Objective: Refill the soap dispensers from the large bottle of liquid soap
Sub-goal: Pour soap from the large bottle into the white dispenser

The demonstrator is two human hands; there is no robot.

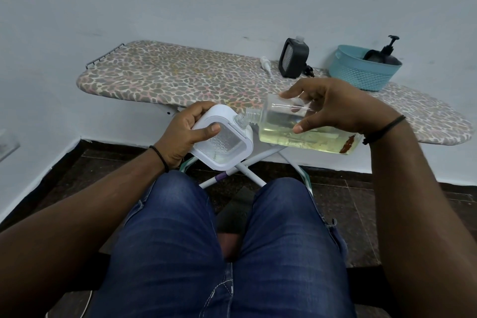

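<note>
Leopard-print fabric covers the ironing board (180, 72) that spans the scene ahead of my knees; nothing I hold rests on it. At its far right a teal basket (361, 72) contains a black pump dispenser (387, 51). Just left of the basket a black dispenser (294, 59) stands upright with its neck uncapped, and a detached white pump (265, 64) lies on the board beside it.

Next in size is the large soap bottle (307, 129), clear plastic, holding pale yellow liquid. My right hand (335, 106) grasps it from above, thumb on the near side and fingers over the far side. Its long axis lies nearly horizontal, base toward my right, neck pointing left. The liquid sits along the lower side and looks short of the neck.

My left hand (180, 134) is closed around the white dispenser (222, 139), thumb on its textured clear panel. The dispenser is tilted, with its small threaded opening (238, 120) at the upper right corner, facing the bottle.

Governing relation: the bottle neck (251, 113) sits just right of the opening and slightly above it, mouth to mouth, touching or nearly so; I cannot tell which. The right hand controls the pour. I judge that raising the bottle base further is required before soap flows, and that any offset between the two mouths would spill onto my jeans (206, 240).
</note>
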